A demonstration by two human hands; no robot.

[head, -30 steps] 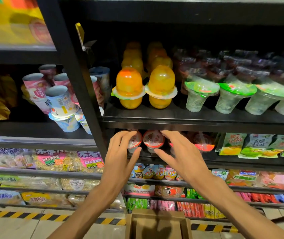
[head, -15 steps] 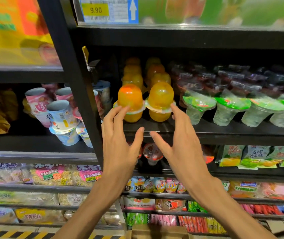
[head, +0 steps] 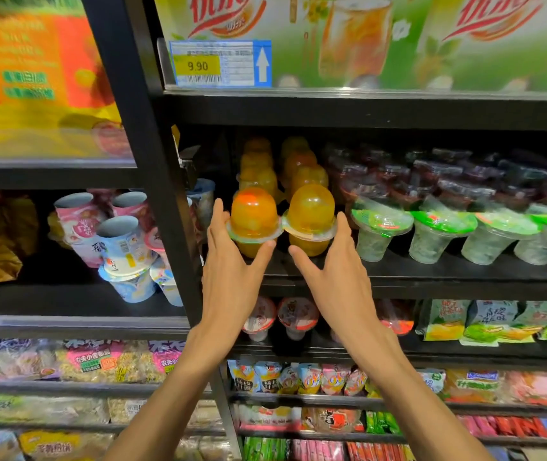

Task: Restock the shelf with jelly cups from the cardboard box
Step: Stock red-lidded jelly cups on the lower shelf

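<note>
Orange, dome-topped clear plastic jelly cups in two rows running back on the black metal shelf (head: 398,281), right of the black upright post (head: 152,194). Front left orange jelly cup (head: 254,221) and front right amber jelly cup (head: 312,217) side by side at the shelf's front edge, rims touching or nearly so. Left hand (head: 232,264) raised to the left cup: straight fingers along its left side by the rim, thumb spread under its lower half, apparently in light contact, not curled round it. Right hand (head: 332,271) mirrored at the right cup: fingers up beside the rim on the right, thumb reaching toward the base; whether touching, hard to tell. Both hands spread wide, palms facing inward, bracketing the pair, nothing clamped.

Just right of the orange rows, green-lidded clear plastic goblet cups (head: 441,234) in a line along the same shelf, with dark-lidded clear cups (head: 458,184) behind them. On the level below, red-lidded small cups (head: 297,316), partly hidden behind the wrists, and green and yellow snack pouches (head: 498,322) further right. Left of the post, pink and blue paper cups (head: 119,241) tilted and piled on another shelf. Above, a blue and yellow price tag (head: 220,63) reading 9.90 with a white up arrow, clipped to the upper shelf edge. Bagged snacks on the lowest levels, blurred.
</note>
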